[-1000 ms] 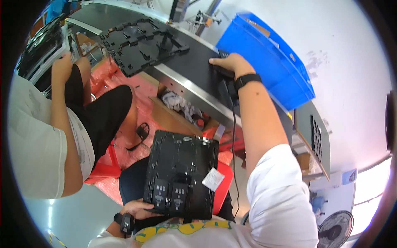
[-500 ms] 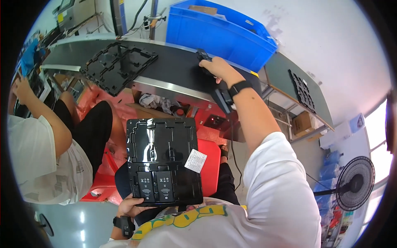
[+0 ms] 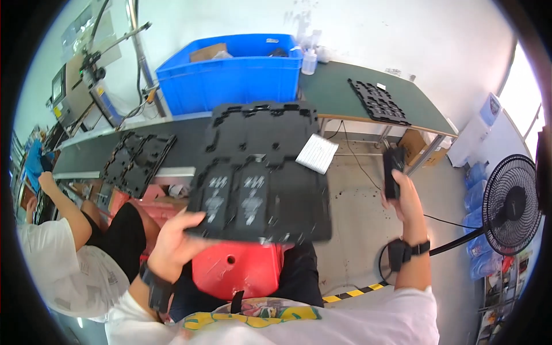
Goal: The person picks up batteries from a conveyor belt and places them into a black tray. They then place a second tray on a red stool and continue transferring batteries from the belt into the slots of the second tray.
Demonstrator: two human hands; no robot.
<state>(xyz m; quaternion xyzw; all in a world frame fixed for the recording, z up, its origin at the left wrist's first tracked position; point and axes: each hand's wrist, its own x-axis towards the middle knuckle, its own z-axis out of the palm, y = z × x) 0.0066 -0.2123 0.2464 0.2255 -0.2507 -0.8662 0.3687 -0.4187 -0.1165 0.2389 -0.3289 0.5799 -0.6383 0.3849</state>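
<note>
My left hand (image 3: 177, 238) grips the near left corner of a black plastic tray (image 3: 299, 201), which is raised in front of me and slightly blurred. Two flat black phone batteries (image 3: 253, 198) with pale printing lie side by side in its near left pockets; its other pockets hold none that I can see. A white printed paper slip (image 3: 317, 153) lies over the tray's right edge. Off to the right, my right hand (image 3: 408, 201) is closed around a black rectangular battery (image 3: 393, 172), held upright; whether it is one or a stack I cannot tell.
Beyond the tray, a blue bin (image 3: 230, 80) stands behind the dark belt (image 3: 187, 141), where another black tray (image 3: 135, 164) lies. A green table (image 3: 333, 80) at the far right holds a black tray (image 3: 379, 102). A fan (image 3: 513, 204), a red stool (image 3: 236, 273) and a seated co-worker (image 3: 69, 259) are near.
My right hand has moved from the belt out to the right with the black battery. The tray in my left hand has risen and come forward. My view has swung right.
</note>
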